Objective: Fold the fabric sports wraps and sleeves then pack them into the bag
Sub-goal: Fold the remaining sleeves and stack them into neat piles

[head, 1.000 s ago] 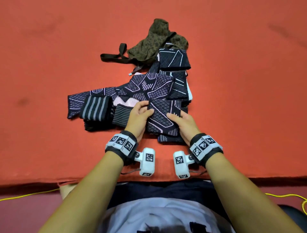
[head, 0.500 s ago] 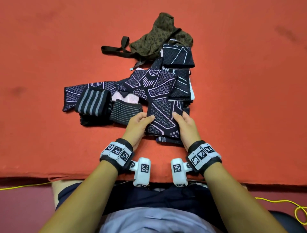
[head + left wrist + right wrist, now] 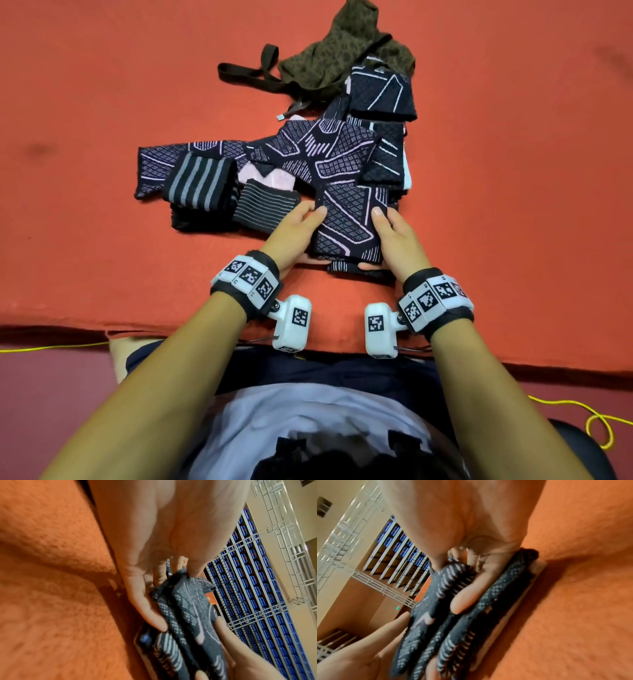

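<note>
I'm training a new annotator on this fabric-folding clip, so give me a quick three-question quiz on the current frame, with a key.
1. True or false: both hands grip the same folded patterned sleeve.
2. Which lies farthest from the person? A) the striped wraps B) the olive bag C) the held sleeve
3. Fill in: the left hand holds the sleeve's ____ edge, the right hand its right edge.

Key: 1 true; 2 B; 3 left.
</note>
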Motion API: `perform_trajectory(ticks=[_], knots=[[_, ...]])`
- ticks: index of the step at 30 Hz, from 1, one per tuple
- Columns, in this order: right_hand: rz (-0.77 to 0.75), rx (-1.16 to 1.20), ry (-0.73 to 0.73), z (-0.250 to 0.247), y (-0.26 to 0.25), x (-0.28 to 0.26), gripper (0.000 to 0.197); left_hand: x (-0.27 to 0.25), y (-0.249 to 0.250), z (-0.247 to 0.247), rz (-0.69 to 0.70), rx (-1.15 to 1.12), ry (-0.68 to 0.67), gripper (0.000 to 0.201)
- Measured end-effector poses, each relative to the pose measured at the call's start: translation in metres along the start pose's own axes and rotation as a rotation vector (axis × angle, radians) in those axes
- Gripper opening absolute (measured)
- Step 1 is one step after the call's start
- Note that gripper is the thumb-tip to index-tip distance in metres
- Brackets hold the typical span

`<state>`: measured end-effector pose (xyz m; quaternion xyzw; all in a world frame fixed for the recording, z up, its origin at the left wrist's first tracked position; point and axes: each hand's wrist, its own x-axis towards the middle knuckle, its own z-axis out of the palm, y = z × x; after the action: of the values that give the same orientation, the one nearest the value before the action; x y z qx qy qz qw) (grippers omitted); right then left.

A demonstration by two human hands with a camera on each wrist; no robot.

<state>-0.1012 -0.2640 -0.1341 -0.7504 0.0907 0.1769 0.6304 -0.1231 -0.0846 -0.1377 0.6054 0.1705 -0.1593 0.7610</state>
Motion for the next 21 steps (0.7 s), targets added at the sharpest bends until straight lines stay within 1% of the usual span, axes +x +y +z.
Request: perform_trajectory(ticks=[2,5,8,12,14,16,19,21], knots=[[0.006,0.078,-0.01,-0.001,0.004,-0.005,0.022,-0.001,0.002,0.0,-0.006,0.032,-0.013,0.018],[0.02,0.202,-0.044,-0.005,0.009,-0.011,0.028,-0.001,0.002,0.001,0.024,0.108,-0.014,0.022],[0.013,0.244,-0.043,-0.009,0.008,-0.015,0.026,-0.002,0.001,0.005,0.054,0.12,-0.018,0.024],[-0.035,0.14,-0.011,-0.01,0.0,-0.015,0.019,-0.004,0.002,0.007,0.058,0.073,-0.044,0.026],[-0.045,0.08,-0.021,-0.013,-0.004,-0.013,0.019,-0.005,0.002,0.008,0.058,0.074,-0.061,0.026],[-0.037,0.04,-0.041,-0.017,-0.006,-0.011,0.018,-0.005,0.002,0.009,0.058,0.083,-0.073,0.025],[-0.003,0.042,-0.071,-0.024,-0.009,-0.012,0.013,-0.003,0.0,0.009,0.061,0.14,-0.084,0.023],[0.022,0.022,-0.055,-0.027,-0.009,-0.013,0.013,0.0,-0.003,0.01,0.057,0.196,-0.095,0.023]])
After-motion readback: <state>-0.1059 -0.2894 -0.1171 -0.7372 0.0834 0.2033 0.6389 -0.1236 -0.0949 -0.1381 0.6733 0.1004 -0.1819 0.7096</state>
